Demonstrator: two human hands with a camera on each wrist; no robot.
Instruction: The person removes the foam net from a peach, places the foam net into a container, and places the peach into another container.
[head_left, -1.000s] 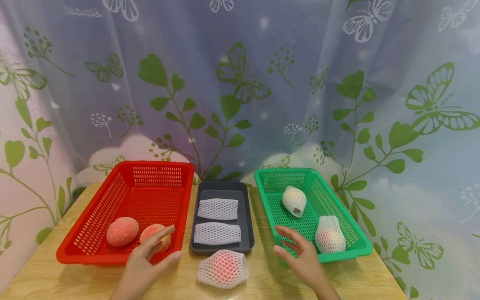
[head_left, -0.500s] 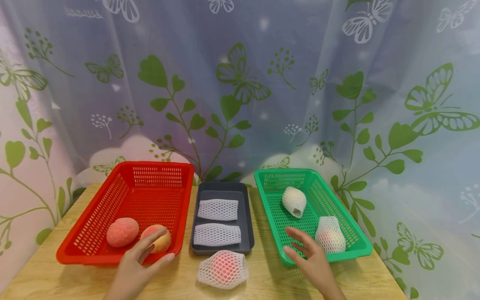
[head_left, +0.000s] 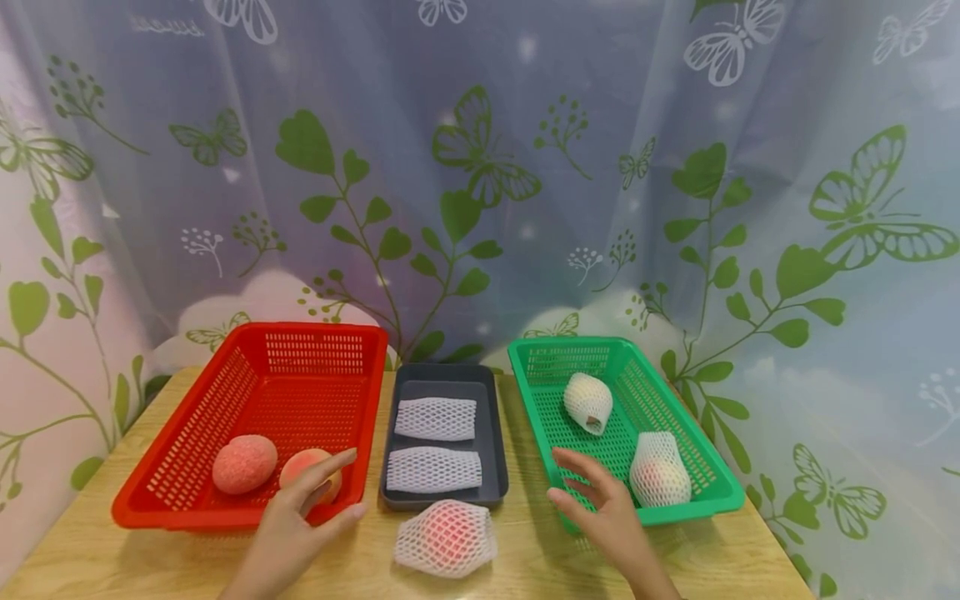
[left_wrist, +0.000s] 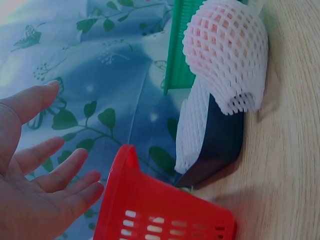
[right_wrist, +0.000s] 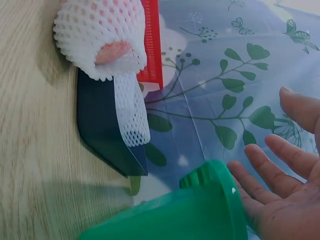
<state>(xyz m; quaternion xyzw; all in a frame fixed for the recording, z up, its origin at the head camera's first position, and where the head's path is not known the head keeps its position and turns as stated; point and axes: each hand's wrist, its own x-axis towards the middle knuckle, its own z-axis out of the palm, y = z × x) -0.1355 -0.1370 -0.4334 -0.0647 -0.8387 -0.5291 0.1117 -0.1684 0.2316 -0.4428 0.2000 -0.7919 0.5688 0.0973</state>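
My left hand [head_left: 296, 529] hovers with fingers spread over the near right corner of the red basket [head_left: 315, 333], partly covering a peach [head_left: 303, 461]. Nothing is in its grasp. My right hand [head_left: 603, 512], also empty with relaxed fingers, is over the near left corner of the green basket [head_left: 528, 392]. Between the hands, a pinkish peach in a white foam net [head_left: 446, 537] lies on the table. In the left wrist view the netted peach [left_wrist: 227, 47] appears beyond the spread fingers. The right wrist view shows pink fruit through the open end of its net [right_wrist: 102, 32].
A dark grey tray [head_left: 491, 400] behind the netted peach holds two flat foam nets [head_left: 435, 468]. Another pink peach [head_left: 245, 464] lies in the red basket. Two netted fruits [head_left: 588, 403] sit in the green basket. A patterned curtain [head_left: 480, 208] hangs behind the table.
Both hands drew slightly apart and outward half a second ago, then came back toward the middle. The baskets, tray and fruit have stayed in place.
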